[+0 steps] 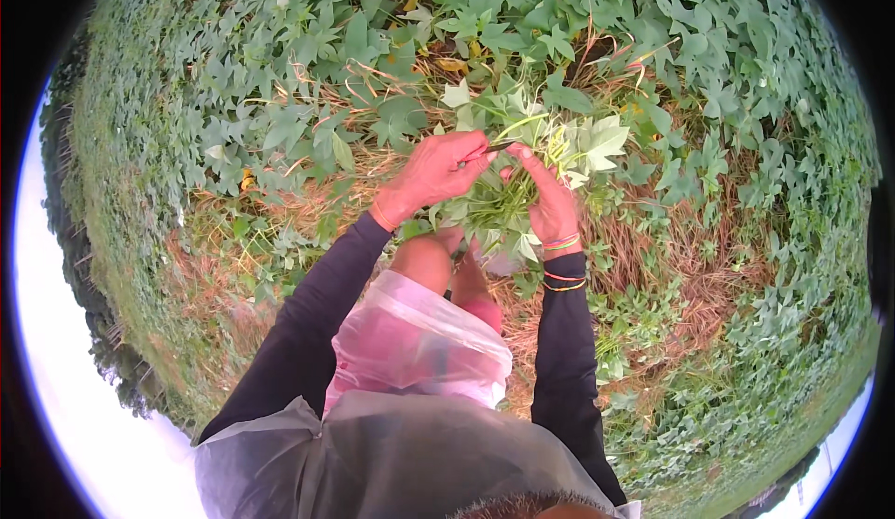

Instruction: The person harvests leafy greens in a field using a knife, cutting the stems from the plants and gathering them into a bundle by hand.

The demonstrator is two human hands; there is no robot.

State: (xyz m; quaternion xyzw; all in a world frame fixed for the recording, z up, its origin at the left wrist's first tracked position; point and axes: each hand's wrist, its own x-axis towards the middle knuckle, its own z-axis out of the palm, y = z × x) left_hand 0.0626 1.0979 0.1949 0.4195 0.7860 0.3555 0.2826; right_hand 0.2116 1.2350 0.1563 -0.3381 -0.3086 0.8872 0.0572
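Holding a bunch of leafy green stems (503, 204) above a vine-covered field (746, 81), a person brings two bare hands together.
The right hand (557, 207) curls closed around the bunch, over a straw patch's (643, 249) upper edge; the left hand (433, 179) pinches a thin dark strip (500, 147) tightly.

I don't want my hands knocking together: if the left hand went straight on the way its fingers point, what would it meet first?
Most likely the right hand, with the leafy bunch close by; depth is unclear from this one view.
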